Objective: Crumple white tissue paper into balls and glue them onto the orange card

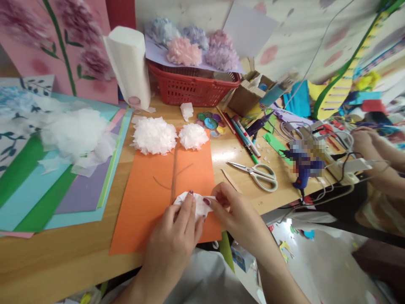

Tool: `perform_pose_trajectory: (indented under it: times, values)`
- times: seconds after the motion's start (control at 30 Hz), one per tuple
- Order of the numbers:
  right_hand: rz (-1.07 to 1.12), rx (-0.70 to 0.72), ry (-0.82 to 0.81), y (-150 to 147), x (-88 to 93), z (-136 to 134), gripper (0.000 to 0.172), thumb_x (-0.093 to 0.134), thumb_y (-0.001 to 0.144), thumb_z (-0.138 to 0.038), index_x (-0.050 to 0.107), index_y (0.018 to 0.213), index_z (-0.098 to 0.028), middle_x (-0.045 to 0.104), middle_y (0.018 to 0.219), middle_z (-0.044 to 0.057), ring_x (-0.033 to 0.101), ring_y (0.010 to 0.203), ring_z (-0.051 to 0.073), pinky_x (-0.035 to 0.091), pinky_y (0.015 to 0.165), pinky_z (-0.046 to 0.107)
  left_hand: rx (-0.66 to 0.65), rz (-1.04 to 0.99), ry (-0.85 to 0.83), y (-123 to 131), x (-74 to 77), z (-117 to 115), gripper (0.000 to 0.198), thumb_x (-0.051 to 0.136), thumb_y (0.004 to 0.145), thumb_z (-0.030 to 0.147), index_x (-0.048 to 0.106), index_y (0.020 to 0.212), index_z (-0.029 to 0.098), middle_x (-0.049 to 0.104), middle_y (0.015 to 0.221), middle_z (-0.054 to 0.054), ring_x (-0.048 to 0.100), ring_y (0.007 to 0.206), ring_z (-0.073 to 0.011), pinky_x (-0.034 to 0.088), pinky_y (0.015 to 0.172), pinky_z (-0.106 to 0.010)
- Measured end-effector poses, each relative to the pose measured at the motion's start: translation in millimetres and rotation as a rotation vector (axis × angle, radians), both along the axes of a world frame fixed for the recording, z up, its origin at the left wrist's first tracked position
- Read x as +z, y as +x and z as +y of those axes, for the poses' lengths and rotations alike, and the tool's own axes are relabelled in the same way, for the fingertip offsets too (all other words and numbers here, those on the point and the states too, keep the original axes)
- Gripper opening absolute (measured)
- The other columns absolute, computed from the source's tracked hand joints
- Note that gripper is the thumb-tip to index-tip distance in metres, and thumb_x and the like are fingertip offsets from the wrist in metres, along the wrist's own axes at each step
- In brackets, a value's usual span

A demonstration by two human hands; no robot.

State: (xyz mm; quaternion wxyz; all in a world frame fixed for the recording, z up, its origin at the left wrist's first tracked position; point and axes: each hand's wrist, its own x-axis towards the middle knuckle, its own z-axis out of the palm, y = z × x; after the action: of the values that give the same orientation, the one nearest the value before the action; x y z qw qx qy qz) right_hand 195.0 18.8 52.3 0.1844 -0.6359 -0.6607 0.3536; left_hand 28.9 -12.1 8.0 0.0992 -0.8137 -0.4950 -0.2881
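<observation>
1. Head view, near centre: pressing on the white tissue piece (196, 202) with the left hand (175, 236), fingers stretched flat across it. Thumb hidden beneath, so cannot tell whether gripping or only holding down.
2. Pinching the right edge of the same piece with the right hand (236, 211), thumb and forefinger closed on the tissue, other fingers curled loosely.
3. Lying on the lower part of the orange sheet (142, 211), white tissue piece touching the foot of the brown stem (174, 173).
4. Sitting at the top of that stem, side by side: large white tissue flower (154, 135) and small white tissue flower (193, 136).
5. Judging the step in hand: shaping and seating the tissue at the stem base. Further handling calling for light pinches, the tissue looking thin and easily torn.
6. Resting right of the sheet on the table (63, 253): scissors (257, 173), shut, and markers (243, 135). Glue gun (302, 173) standing beyond, partly blurred.
7. Standing behind: red basket (190, 90) and white paper roll (128, 63).
8. Heaping at left: loose white tissue (74, 133) over coloured paper sheets (63, 190).
9. Working at far right: another person's hand (363, 139).
</observation>
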Motion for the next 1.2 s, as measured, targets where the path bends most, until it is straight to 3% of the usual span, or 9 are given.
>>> perform_pose_trajectory:
  times: [0.3, 0.47, 0.6, 0.7, 0.8, 1.0, 1.2]
  values:
    - [0.019, -0.117, 0.094, -28.0, 4.5, -10.7, 0.016, 0.055, 0.096, -0.024, 0.056, 0.08, -0.023, 0.065, 0.073, -0.001, 0.059, 0.067, 0.015, 0.043, 0.06, 0.026, 0.015, -0.058, -0.04, 0.4, -1.8, -0.7, 0.025, 0.055, 0.098, 0.023, 0.072, 0.111, 0.01, 0.077, 0.114, -0.007, 0.066, 0.078, -0.0183, 0.054, 0.062, -0.028]
    - [0.043, -0.1, 0.075, -29.2, 1.4, -20.2, 0.007, 0.057, 0.094, -0.028, 0.061, 0.096, -0.023, 0.069, 0.088, 0.003, 0.063, 0.072, 0.016, 0.051, 0.065, 0.028, 0.004, -0.09, -0.093, -0.7, -5.2, -2.5, 0.026, 0.051, 0.099, 0.019, 0.073, 0.108, 0.011, 0.076, 0.115, -0.01, 0.066, 0.08, -0.0178, 0.056, 0.063, -0.027]
    - [0.167, -0.179, 0.112, -17.7, -10.5, -29.5, 0.038, 0.061, 0.088, -0.026, 0.054, 0.125, -0.022, 0.068, 0.101, 0.008, 0.067, 0.084, 0.02, 0.056, 0.073, 0.033, 0.011, -0.138, -0.107, 0.8, -5.0, -1.4, 0.027, 0.052, 0.097, 0.016, 0.071, 0.115, 0.009, 0.076, 0.115, -0.009, 0.064, 0.08, -0.0192, 0.057, 0.065, -0.029]
    - [0.289, -0.203, 0.036, -9.6, -20.0, -29.1, 0.016, 0.057, 0.092, -0.03, 0.062, 0.105, -0.021, 0.069, 0.088, 0.006, 0.067, 0.078, 0.02, 0.056, 0.071, 0.033, -0.006, -0.165, -0.106, 1.4, -4.1, -0.5, 0.028, 0.052, 0.096, 0.015, 0.07, 0.117, 0.008, 0.076, 0.117, -0.008, 0.064, 0.081, -0.0202, 0.057, 0.07, -0.03]
    - [0.309, -0.245, 0.035, -6.6, -23.8, -24.3, 0.016, 0.056, 0.093, -0.034, 0.062, 0.085, -0.021, 0.068, 0.077, 0.004, 0.066, 0.071, 0.02, 0.053, 0.065, 0.032, -0.005, -0.172, -0.115, 1.0, -4.1, -1.2, 0.029, 0.051, 0.097, 0.016, 0.068, 0.118, 0.008, 0.075, 0.119, -0.007, 0.063, 0.081, -0.0204, 0.056, 0.07, -0.031]
    - [0.142, -0.285, 0.227, -18.0, -20.8, -25.2, 0.012, 0.057, 0.092, -0.03, 0.064, 0.088, -0.021, 0.068, 0.078, 0.004, 0.064, 0.068, 0.02, 0.05, 0.063, 0.033, -0.006, -0.132, -0.129, 0.0, -4.0, -3.2, 0.027, 0.054, 0.095, 0.016, 0.068, 0.116, 0.008, 0.075, 0.119, -0.007, 0.063, 0.084, -0.0215, 0.058, 0.069, -0.034]
    - [0.156, -0.106, 0.381, -30.0, -33.0, -28.3, 0.009, 0.056, 0.094, -0.021, 0.064, 0.091, -0.023, 0.069, 0.088, 0.004, 0.064, 0.084, 0.021, 0.051, 0.077, 0.035, 0.008, -0.153, -0.126, -0.1, -5.8, -2.0, 0.019, 0.061, 0.091, 0.016, 0.069, 0.108, 0.012, 0.076, 0.111, -0.008, 0.063, 0.086, -0.0215, 0.058, 0.07, -0.033]
